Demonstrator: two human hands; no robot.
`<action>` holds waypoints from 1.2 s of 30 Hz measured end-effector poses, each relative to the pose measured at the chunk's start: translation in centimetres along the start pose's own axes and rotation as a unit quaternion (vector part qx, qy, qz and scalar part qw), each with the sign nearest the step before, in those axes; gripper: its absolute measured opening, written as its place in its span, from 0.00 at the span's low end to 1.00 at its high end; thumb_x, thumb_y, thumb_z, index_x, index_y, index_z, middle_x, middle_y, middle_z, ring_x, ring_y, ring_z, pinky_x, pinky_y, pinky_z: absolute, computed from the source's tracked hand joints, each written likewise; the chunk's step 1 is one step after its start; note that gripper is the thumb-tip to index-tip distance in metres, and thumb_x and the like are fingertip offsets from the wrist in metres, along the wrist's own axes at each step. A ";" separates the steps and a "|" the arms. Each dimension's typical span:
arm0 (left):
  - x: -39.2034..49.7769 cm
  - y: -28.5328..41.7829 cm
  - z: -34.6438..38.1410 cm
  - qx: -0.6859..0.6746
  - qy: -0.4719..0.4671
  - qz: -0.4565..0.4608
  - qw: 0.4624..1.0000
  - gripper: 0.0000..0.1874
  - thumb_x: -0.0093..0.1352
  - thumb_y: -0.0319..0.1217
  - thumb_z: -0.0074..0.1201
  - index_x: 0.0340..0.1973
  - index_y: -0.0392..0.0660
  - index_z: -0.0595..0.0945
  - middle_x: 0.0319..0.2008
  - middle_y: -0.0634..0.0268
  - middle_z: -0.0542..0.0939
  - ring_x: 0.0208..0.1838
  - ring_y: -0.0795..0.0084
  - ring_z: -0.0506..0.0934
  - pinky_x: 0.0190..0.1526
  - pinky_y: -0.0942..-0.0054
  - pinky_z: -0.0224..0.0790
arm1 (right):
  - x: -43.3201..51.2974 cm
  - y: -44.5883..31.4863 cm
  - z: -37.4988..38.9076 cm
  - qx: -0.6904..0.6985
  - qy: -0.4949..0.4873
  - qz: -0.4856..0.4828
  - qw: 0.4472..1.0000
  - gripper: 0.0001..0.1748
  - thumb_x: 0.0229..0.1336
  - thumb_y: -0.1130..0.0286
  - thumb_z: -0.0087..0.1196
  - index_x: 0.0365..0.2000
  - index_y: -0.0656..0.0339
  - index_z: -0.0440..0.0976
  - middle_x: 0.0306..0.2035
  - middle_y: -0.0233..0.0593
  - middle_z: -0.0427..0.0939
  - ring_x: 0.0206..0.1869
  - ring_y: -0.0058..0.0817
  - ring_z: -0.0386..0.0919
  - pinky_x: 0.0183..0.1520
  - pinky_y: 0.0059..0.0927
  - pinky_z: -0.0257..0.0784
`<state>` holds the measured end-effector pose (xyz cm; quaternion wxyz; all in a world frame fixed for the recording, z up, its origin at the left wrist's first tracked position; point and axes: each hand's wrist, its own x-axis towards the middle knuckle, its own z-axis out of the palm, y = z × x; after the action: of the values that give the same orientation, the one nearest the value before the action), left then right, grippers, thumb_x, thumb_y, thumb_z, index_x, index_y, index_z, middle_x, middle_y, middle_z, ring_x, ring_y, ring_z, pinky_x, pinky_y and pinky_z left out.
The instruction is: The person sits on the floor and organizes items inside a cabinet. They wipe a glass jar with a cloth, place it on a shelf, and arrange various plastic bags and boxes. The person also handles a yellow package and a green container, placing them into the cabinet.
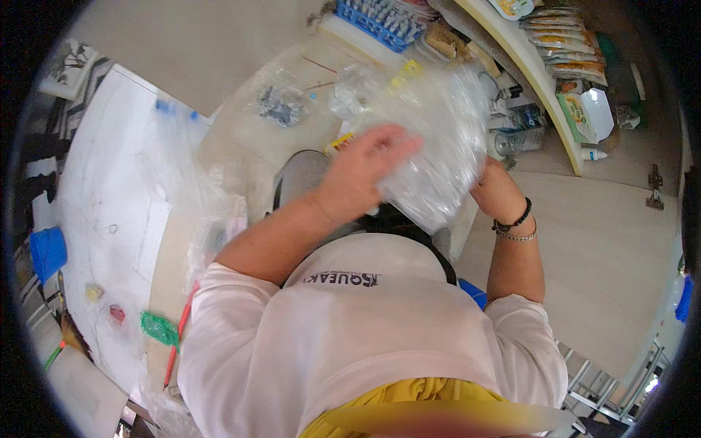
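A crumpled clear plastic bag (438,131) is spread in front of me, blurred by motion. My right hand (489,183), with bracelets at the wrist, grips the bag's right edge; its fingertips are hidden behind the plastic. My left hand (380,156) is blurred against the bag's left side, its fingers bent; whether they pinch the plastic cannot be told. Beyond the hands lies a smaller bunch of clear plastic (350,90), with a yellow item (406,74) beside it. A clear bag of dark items (280,104) rests farther left.
A blue rack (378,24) of small grey-topped items stands at the far side. Along the right, a curved shelf edge (542,82) borders packets (567,46) and an open carton (583,117). At left are loose plastic film, a green plastic bundle (159,327) and a red rod (181,342).
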<state>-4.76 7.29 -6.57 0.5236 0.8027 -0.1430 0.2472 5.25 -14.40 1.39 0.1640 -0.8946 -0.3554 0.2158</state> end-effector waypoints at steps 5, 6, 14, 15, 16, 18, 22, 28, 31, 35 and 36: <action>-1.3 3.6 2.8 -0.071 -0.236 0.014 0.969 0.27 0.49 0.20 0.45 0.47 0.47 0.69 0.46 0.55 0.69 0.47 0.57 0.68 0.49 0.67 0.60 | -2.8 -2.9 1.3 0.352 0.076 -0.036 0.932 0.06 0.44 0.77 0.44 0.23 0.66 0.72 0.42 0.47 0.69 0.44 0.34 0.68 0.47 0.28 0.60; -1.3 4.2 2.6 -0.052 -0.285 -0.022 0.957 0.27 0.49 0.20 0.44 0.47 0.47 0.69 0.44 0.55 0.70 0.46 0.57 0.69 0.48 0.67 0.60 | -3.1 -3.4 1.8 0.449 0.078 -0.014 0.890 0.06 0.43 0.77 0.44 0.21 0.66 0.71 0.43 0.47 0.68 0.45 0.34 0.67 0.49 0.28 0.59; -1.5 4.2 4.1 0.084 -0.387 -0.094 0.913 0.19 0.52 0.28 0.44 0.42 0.44 0.72 0.35 0.52 0.74 0.40 0.57 0.71 0.41 0.67 0.63 | -3.6 -7.1 4.6 0.439 0.005 -0.210 0.873 0.07 0.40 0.80 0.39 0.13 0.61 0.63 0.46 0.51 0.66 0.52 0.36 0.61 0.56 0.34 0.48; -2.0 3.7 4.5 0.057 -0.317 -0.085 0.943 0.17 0.52 0.29 0.45 0.39 0.42 0.73 0.34 0.53 0.74 0.38 0.58 0.72 0.39 0.68 0.63 | -3.3 -7.9 4.6 0.402 0.009 -0.228 0.887 0.07 0.41 0.80 0.39 0.13 0.61 0.64 0.46 0.50 0.67 0.52 0.38 0.61 0.57 0.35 0.47; -1.9 3.0 4.9 0.049 -0.296 -0.096 0.949 0.15 0.53 0.30 0.45 0.36 0.41 0.74 0.32 0.53 0.75 0.37 0.59 0.72 0.38 0.69 0.64 | -3.2 -8.4 4.7 0.353 0.009 -0.256 0.900 0.07 0.41 0.79 0.39 0.13 0.61 0.64 0.45 0.49 0.68 0.53 0.39 0.60 0.57 0.37 0.46; -1.5 2.1 4.7 -0.016 -0.188 -0.033 0.981 0.12 0.53 0.32 0.45 0.31 0.40 0.75 0.30 0.53 0.75 0.34 0.60 0.73 0.36 0.70 0.64 | -2.9 -9.4 4.6 0.319 0.021 -0.281 0.905 0.07 0.42 0.79 0.38 0.13 0.60 0.63 0.45 0.46 0.69 0.54 0.42 0.59 0.57 0.40 0.41; 0.3 2.1 1.2 0.176 -0.301 0.004 0.937 0.14 0.49 0.32 0.52 0.30 0.38 0.76 0.28 0.57 0.76 0.36 0.65 0.73 0.36 0.69 0.65 | -2.6 -10.3 3.6 0.266 0.124 -0.278 0.915 0.08 0.43 0.79 0.38 0.14 0.58 0.63 0.47 0.44 0.68 0.57 0.44 0.54 0.59 0.46 0.28; 0.4 4.0 2.2 -0.127 -0.013 -0.151 0.980 0.09 0.56 0.31 0.43 0.28 0.42 0.76 0.31 0.57 0.76 0.32 0.70 0.72 0.36 0.71 0.65 | -2.6 -11.5 3.4 0.285 0.136 -0.298 0.901 0.08 0.45 0.78 0.37 0.16 0.56 0.63 0.49 0.44 0.67 0.60 0.43 0.51 0.58 0.48 0.19; 2.2 2.3 4.7 -0.320 0.021 -0.219 0.922 0.11 0.58 0.33 0.43 0.34 0.43 0.73 0.35 0.59 0.74 0.36 0.70 0.71 0.38 0.71 0.64 | -1.9 -12.1 4.3 0.298 0.117 -0.294 0.901 0.10 0.49 0.76 0.35 0.15 0.56 0.61 0.49 0.44 0.66 0.60 0.39 0.51 0.59 0.45 0.21; 3.5 2.4 4.6 -0.706 -0.003 -0.351 0.615 0.15 0.61 0.36 0.43 0.41 0.44 0.71 0.41 0.61 0.72 0.41 0.70 0.70 0.41 0.70 0.63 | -0.2 -9.9 3.3 0.305 0.167 -0.270 0.898 0.12 0.54 0.70 0.37 0.16 0.56 0.60 0.48 0.48 0.67 0.57 0.36 0.56 0.60 0.41 0.30; 3.3 3.3 3.9 -0.637 0.004 -0.402 0.658 0.16 0.61 0.37 0.43 0.43 0.45 0.70 0.42 0.62 0.71 0.42 0.70 0.69 0.42 0.70 0.62 | 0.1 -8.7 2.6 0.425 0.160 -0.239 0.858 0.11 0.54 0.68 0.38 0.17 0.56 0.61 0.47 0.51 0.66 0.55 0.36 0.58 0.59 0.39 0.36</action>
<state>-2.64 2.48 -3.57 0.9554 0.2514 0.0735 -0.1360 -0.94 -7.94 3.06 0.6292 -0.6478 -0.4012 0.1534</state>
